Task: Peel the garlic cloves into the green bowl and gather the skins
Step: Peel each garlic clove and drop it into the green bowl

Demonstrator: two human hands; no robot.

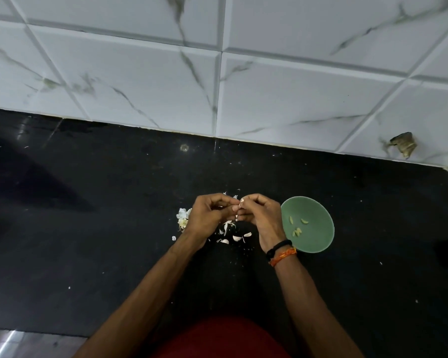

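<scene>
Both hands [237, 211] around one clove [241, 202]

Green bowl [313, 244]; pale yellowish cloves [297, 231] inside. White skins [228, 228] on black counter [88, 228]. White grey-veined tiles [140, 73]. Wristbands [282, 251] black, orange; garment [217, 339] apparently red.

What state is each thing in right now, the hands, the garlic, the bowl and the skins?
Left hand: pinching the garlic clove.
Right hand: pinching the same clove.
Garlic clove: held between both hands, skin partly on.
Green bowl: upright, holding a few peeled cloves.
Skins: scattered loose on the black counter.
</scene>
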